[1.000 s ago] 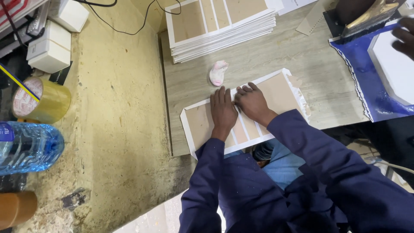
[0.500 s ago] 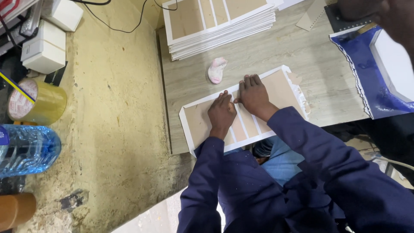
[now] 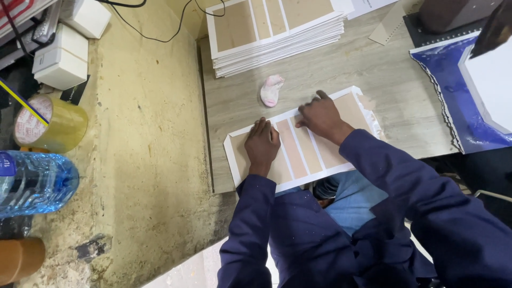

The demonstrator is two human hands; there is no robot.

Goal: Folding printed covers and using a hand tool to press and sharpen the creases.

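While both hands, left hand (image 3: 262, 145) and right hand (image 3: 320, 114), lie flat and apart on the white sheet with brown cardboard panels (image 3: 298, 146) at the table (image 3: 373, 80) front edge, we should press evenly outward, keeping the panels square.

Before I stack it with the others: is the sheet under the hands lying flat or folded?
Flat: the white sheet is spread on the table, left hand and right hand pressing on its brown panels.
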